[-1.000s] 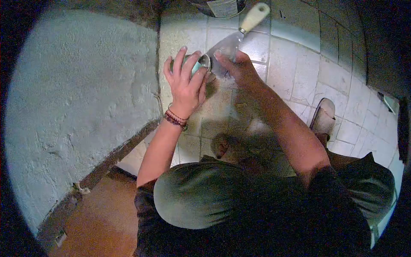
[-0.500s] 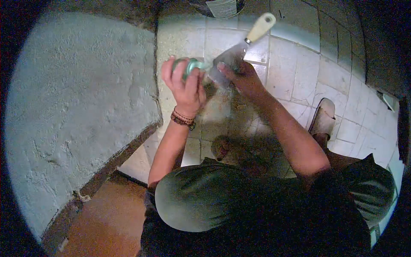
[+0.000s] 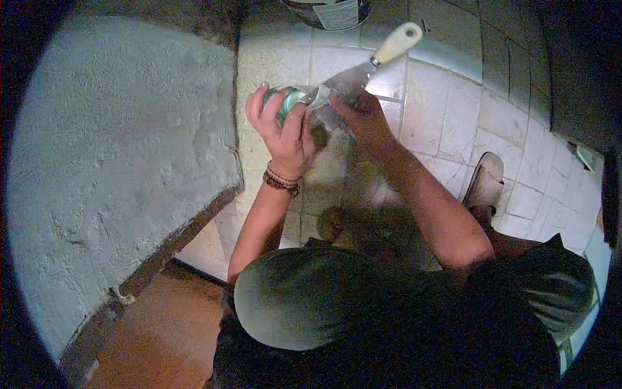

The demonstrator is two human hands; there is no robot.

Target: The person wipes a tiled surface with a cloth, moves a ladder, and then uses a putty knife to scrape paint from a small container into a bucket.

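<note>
My left hand is closed around a shiny green, round, roll-like object, with the fingers curled over its far side. A crumpled, greyish see-through strip stretches from it toward my right hand. That hand is closed beside the blade of a putty knife, whose cream handle with a hole points up and to the right. The thumb presses on the blade and strip area, and the putty knife appears held by its blade. Blur and the fingers hide where strip and blade meet.
A rough plastered wall rises on the left. Whitish floor tiles lie below the hands. A dark bucket with a label stands at the top. My slippered foot is at the right, and a brown surface is lower left.
The putty knife has turned slightly, so less of its blade shows. The greyish strip between my hands is plainer now. Both hands stay in nearly the same place.
</note>
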